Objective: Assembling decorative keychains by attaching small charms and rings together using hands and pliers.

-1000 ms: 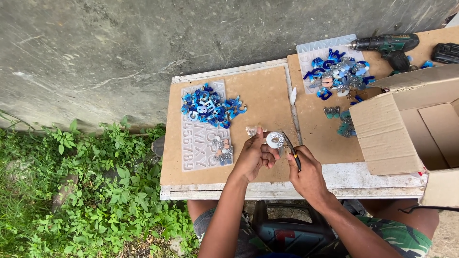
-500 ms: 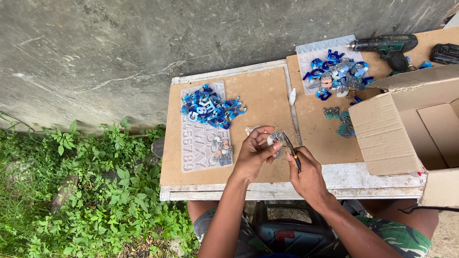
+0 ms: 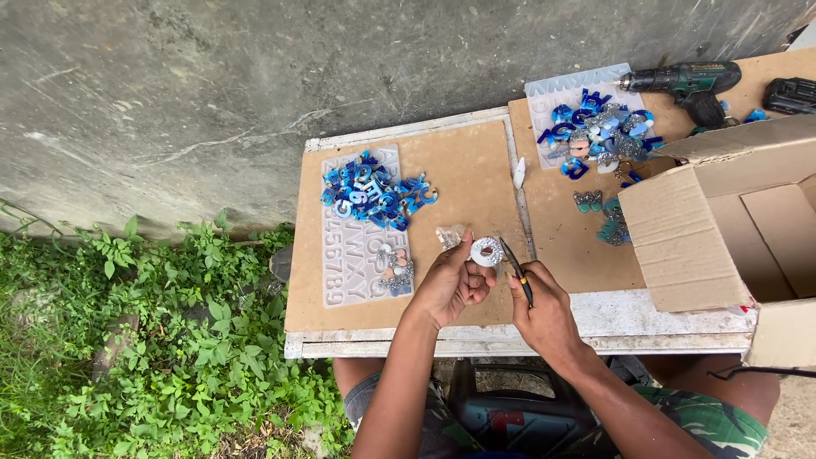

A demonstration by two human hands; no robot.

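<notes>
A small glittery silver ring-shaped piece (image 3: pixel 487 251) sits pinched between the fingertips of the left hand (image 3: pixel 450 287), held just above the brown board counter (image 3: pixel 463 183). The right hand (image 3: pixel 544 313) has its grip closed around slim dark pliers (image 3: pixel 517 270), whose tip points at the ring. Beside the left hand lies a clear letter mold (image 3: pixel 361 234) heaped with glossy blue letter pieces (image 3: pixel 374 194). An open cardboard box (image 3: pixel 722 229) stands to the right.

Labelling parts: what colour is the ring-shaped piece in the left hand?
Silvery white with glitter, the ring-shaped piece held by the left hand; head view, the only one.
</notes>
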